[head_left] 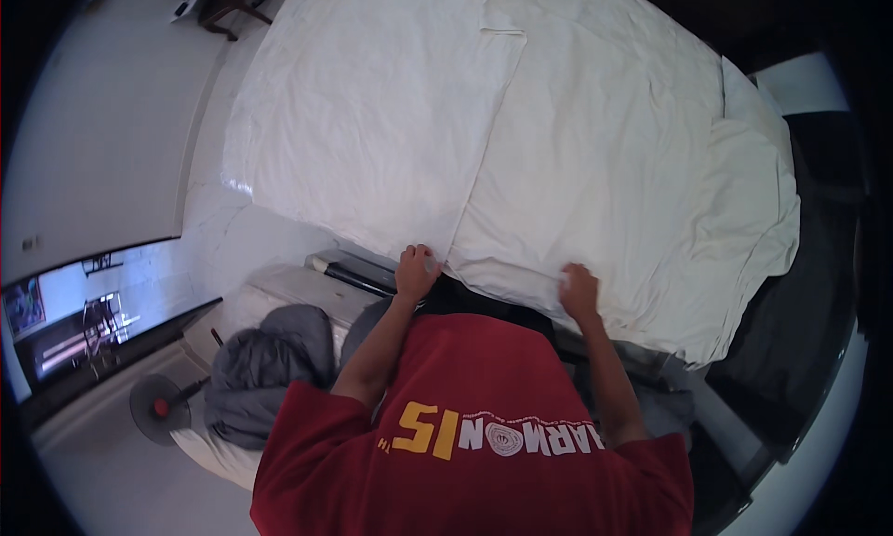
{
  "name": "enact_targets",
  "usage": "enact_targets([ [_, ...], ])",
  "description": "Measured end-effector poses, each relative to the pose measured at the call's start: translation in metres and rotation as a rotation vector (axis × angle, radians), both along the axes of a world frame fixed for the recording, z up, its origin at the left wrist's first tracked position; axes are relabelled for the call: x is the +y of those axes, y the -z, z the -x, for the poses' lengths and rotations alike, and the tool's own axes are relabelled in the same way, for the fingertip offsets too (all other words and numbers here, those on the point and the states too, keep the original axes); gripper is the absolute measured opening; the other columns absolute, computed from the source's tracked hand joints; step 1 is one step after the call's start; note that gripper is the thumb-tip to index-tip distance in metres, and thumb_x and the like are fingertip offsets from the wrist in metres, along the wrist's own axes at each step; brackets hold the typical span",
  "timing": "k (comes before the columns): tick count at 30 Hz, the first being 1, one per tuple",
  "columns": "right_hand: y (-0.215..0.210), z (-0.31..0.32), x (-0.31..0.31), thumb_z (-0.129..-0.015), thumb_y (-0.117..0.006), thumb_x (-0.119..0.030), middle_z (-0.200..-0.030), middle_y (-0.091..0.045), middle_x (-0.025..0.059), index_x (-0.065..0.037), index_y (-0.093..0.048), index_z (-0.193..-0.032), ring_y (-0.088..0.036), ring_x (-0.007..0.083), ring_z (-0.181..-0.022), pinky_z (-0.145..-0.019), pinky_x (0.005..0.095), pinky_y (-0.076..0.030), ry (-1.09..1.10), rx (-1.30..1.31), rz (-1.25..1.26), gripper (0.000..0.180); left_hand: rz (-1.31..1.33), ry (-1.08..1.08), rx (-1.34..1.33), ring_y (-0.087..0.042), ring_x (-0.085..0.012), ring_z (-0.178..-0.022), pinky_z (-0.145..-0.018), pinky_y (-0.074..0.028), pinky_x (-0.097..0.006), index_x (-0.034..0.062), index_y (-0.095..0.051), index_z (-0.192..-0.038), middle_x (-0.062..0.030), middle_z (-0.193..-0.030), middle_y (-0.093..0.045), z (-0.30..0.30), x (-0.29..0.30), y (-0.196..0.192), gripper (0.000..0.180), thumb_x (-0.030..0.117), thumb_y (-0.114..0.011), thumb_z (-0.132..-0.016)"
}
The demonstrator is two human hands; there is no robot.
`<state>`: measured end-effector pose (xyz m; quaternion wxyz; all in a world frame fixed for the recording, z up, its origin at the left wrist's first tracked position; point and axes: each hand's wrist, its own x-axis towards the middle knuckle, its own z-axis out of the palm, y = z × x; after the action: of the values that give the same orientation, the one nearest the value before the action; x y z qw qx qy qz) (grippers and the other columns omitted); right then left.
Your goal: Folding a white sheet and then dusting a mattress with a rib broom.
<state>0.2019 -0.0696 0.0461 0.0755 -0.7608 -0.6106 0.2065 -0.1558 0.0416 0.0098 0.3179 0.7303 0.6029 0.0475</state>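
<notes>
— Start at the hands. What are they doing?

— Both are down at the near edge of the white sheet [558, 145]. The left hand [416, 271] is curled closed, pinching the sheet's edge right where a long fold line runs up the middle of the cloth. The right hand [579, 292] is set further along the same edge, fingers bent over a bunched bit of fabric — it looks closed on it, knuckles up.

— And the sheet itself?

— Spread across the bed [791, 350], covering nearly all of it. The far part lies fairly flat; the right side hangs in loose wrinkles over the dark side of the bed, and the near hem between the two hands is puckered.

— So which step would you say this is?

— My judgement: the spreading is mostly done and this is the evening-out of the near edge — both hands have their grip and the cloth is not yet taut there.

— What would the next move ask for?

— A level pull with both hands together, toward the body, so the fold line stays straight and the right corner doesn't drag lower.

— Anything else close by?

— A grey bundle of bedding [265, 373] on a low pale bench [279, 294] to the left, a small round fan [160, 408] on the floor beyond it, and a dark screen [84, 313] along the wall.
</notes>
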Motion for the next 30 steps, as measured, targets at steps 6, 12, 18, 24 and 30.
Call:
enact_targets([
  [6, 0.033, 0.16, 0.061, -0.072, -0.069, -0.023, -0.09, -0.056, 0.0104, -0.01, -0.055, -0.092, -0.057, 0.0296, -0.089, -0.074, 0.0431, -0.045, -0.085, 0.355, 0.009, 0.028, 0.032, 0.132, 0.242, -0.045, -0.032, -0.108, -0.074, -0.048, -0.046, 0.0113, -0.043, -0.109, -0.0116, -0.112, -0.044, -0.018, 0.025, -0.008, 0.059, 0.028, -0.077, -0.063],
  [12, 0.027, 0.227, 0.074, -0.069, -0.072, -0.03, -0.099, -0.049, 0.0059, -0.015, -0.057, -0.098, -0.049, 0.0225, -0.101, -0.081, 0.0462, -0.034, -0.098, 0.08, -0.001, 0.036, 0.139, 0.205, -0.158, -0.056, -0.0313, -0.078, -0.07, -0.048, -0.04, 0.0041, -0.05, -0.086, -0.0097, -0.078, -0.054, 0.043, 0.047, 0.028, 0.032, 0.017, -0.071, -0.065],
  [18, 0.052, 0.216, 0.07, -0.077, -0.058, -0.014, -0.095, -0.054, 0.0073, -0.013, -0.057, -0.1, -0.055, 0.0229, -0.094, -0.082, 0.044, -0.036, -0.292, 0.11, -0.073, 0.023, 0.517, 0.178, -0.315, -0.054, -0.0113, -0.066, -0.064, -0.045, -0.029, 0.0016, -0.062, -0.088, -0.0071, -0.072, -0.062, 0.062, 0.084, -0.026, 0.021, 0.019, -0.069, -0.079],
  [24, 0.075, 0.204, 0.049, -0.074, -0.062, -0.02, -0.107, -0.057, 0.0108, -0.011, -0.059, -0.108, -0.055, 0.0268, -0.103, -0.088, 0.0401, -0.041, -0.668, 0.08, 0.291, 0.035, 0.405, 0.071, -0.394, -0.055, -0.0123, -0.065, -0.065, -0.046, -0.03, 0.0004, -0.061, -0.094, -0.0081, -0.073, -0.061, 0.06, 0.077, -0.027, 0.022, 0.017, -0.065, -0.08],
  [30, 0.069, 0.196, 0.051, -0.081, -0.062, -0.031, -0.096, -0.064, 0.019, -0.006, -0.064, -0.1, -0.061, 0.0347, -0.091, -0.082, 0.0423, -0.048, -0.436, 0.556, 0.468, 0.032, 0.472, 0.4, -0.383, -0.06, -0.0306, -0.099, -0.089, -0.045, -0.038, 0.003, -0.063, -0.107, -0.0169, -0.107, -0.063, 0.052, 0.028, 0.004, 0.044, 0.042, -0.053, -0.089],
])
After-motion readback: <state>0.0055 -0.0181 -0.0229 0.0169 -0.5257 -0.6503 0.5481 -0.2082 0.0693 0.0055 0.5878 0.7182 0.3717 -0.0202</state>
